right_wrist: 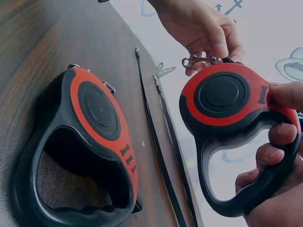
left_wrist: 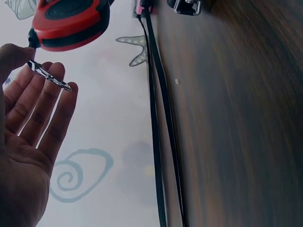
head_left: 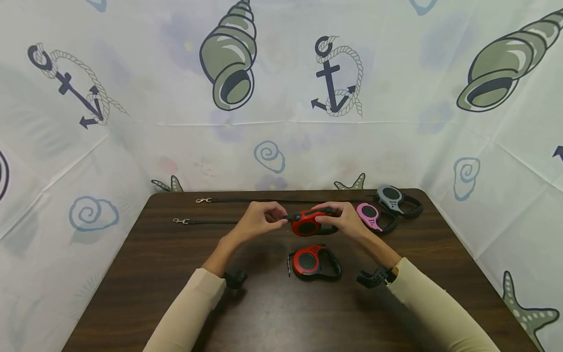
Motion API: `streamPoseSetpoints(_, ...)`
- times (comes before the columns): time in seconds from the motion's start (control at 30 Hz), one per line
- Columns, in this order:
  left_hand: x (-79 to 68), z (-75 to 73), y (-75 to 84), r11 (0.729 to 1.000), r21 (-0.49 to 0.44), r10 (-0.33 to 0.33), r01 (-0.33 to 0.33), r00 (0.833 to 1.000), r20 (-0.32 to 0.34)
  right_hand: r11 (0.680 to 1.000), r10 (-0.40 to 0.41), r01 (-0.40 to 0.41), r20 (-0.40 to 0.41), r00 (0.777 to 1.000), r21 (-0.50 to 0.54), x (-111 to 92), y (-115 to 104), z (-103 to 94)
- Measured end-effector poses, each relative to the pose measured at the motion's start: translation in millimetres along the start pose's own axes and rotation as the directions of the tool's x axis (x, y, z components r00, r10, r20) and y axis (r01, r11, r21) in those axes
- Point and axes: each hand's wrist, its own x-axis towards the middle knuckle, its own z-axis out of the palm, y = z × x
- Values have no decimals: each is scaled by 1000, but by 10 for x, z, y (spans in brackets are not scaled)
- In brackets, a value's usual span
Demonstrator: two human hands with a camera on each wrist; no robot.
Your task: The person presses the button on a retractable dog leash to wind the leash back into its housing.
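Note:
A red-and-black retractable dog leash [head_left: 303, 228] is held up over the table between both hands. My right hand [head_left: 347, 221] grips its black handle [right_wrist: 203, 161], fingers curled through the loop and thumb on the red casing near its button. With thumb and fingers, my left hand [head_left: 261, 220] pinches the short black strap end where it leaves the casing. The metal snap hook [left_wrist: 52, 78] lies across the left fingers in the left wrist view. Below, a second red-and-black retractable leash [head_left: 306, 261] lies on the table, its snap hook [head_left: 289, 264] at its left side.
At the back right lie a pink retractable leash [head_left: 368, 215] and a grey one [head_left: 390, 195]. Two black straps [head_left: 228, 200] stretch left from that side along the table's back, ending in metal snap hooks [head_left: 181, 221]. A patterned cloth [head_left: 290, 102] hangs behind the brown table [head_left: 145, 274].

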Motion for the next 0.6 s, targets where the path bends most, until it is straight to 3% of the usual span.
streamPoseSetpoints(0.37, -1, 137, -15, 999, -41, -17, 15, 999, -49, 999, 11, -13, -44, 999, -42, 13, 80, 6)
streamPoseSetpoints(0.6, -21, 198, -83, 985, -77, -161, 158, 986, -41, 998, 48, -49, -33, 998, -29, 100, 228, -11)
